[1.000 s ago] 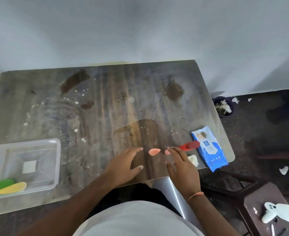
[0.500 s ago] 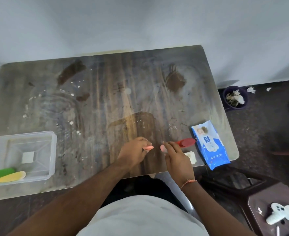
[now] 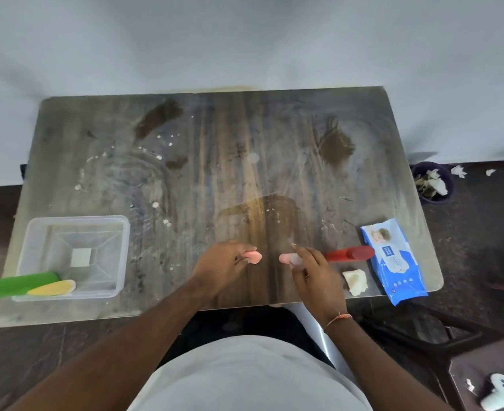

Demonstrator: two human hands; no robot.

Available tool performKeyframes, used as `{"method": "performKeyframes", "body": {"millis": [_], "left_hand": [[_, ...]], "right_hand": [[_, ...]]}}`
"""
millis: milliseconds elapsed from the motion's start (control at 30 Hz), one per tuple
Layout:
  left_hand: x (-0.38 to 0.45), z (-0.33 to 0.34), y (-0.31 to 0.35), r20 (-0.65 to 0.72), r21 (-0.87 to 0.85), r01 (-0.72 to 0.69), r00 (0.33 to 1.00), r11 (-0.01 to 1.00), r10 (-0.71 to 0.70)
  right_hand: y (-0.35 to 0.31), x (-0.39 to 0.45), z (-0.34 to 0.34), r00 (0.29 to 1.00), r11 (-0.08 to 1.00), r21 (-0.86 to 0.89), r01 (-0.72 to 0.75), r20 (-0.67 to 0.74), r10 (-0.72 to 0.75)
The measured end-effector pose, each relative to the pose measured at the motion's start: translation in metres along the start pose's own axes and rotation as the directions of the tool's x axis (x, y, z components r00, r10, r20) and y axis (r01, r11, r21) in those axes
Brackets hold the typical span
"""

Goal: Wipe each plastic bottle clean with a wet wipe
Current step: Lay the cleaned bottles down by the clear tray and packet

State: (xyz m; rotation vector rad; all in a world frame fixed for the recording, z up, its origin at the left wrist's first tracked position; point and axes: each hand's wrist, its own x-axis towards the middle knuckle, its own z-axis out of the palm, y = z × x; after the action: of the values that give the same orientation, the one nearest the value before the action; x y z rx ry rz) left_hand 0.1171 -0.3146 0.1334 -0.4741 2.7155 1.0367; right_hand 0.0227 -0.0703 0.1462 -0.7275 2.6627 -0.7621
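Pinching the pink cap (image 3: 252,256) it has just picked off the table (image 3: 203,173), the left hand (image 3: 221,266) now faces the right hand (image 3: 313,274), whose curled fingers steady the red bottle (image 3: 348,254) lying near the wipe pack (image 3: 393,259), so recapping likely follows.

Pink cap (image 3: 252,256) in left hand (image 3: 221,266)

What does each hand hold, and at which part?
Left hand pinches the pink cap at its near edge. Right hand grips the red bottle at its neck end.
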Motion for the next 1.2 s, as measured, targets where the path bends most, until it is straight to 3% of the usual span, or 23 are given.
{"method": "performKeyframes", "body": {"millis": [267,533,667,967,1200], "left_hand": [[-0.077,-0.086,-0.072,-0.113,-0.009,0.098,0.989,0.995,-0.099],[-0.144,-0.167,-0.146,-0.220,0.190,0.190,0.964,0.963,-0.147],[-0.169,-0.196,-0.185,-0.206,0.321,0.216,0.966,0.922,-0.155],[-0.200,-0.206,-0.232,-0.181,0.302,0.334,0.940,0.893,-0.291],[-0.207,-0.202,-0.253,-0.148,0.326,0.352,0.936,0.877,-0.320]], "right_hand": [[-0.112,0.009,0.048,0.991,0.991,0.048,0.122,0.043,-0.124],[-0.224,0.006,0.105,0.946,0.945,0.161,0.286,0.112,-0.305],[-0.265,0.002,0.141,0.915,0.918,0.204,0.339,0.157,-0.373],[-0.318,-0.008,0.198,0.886,0.903,0.218,0.369,0.212,-0.413],[-0.333,-0.007,0.223,0.866,0.912,0.124,0.392,0.285,-0.411]]}}
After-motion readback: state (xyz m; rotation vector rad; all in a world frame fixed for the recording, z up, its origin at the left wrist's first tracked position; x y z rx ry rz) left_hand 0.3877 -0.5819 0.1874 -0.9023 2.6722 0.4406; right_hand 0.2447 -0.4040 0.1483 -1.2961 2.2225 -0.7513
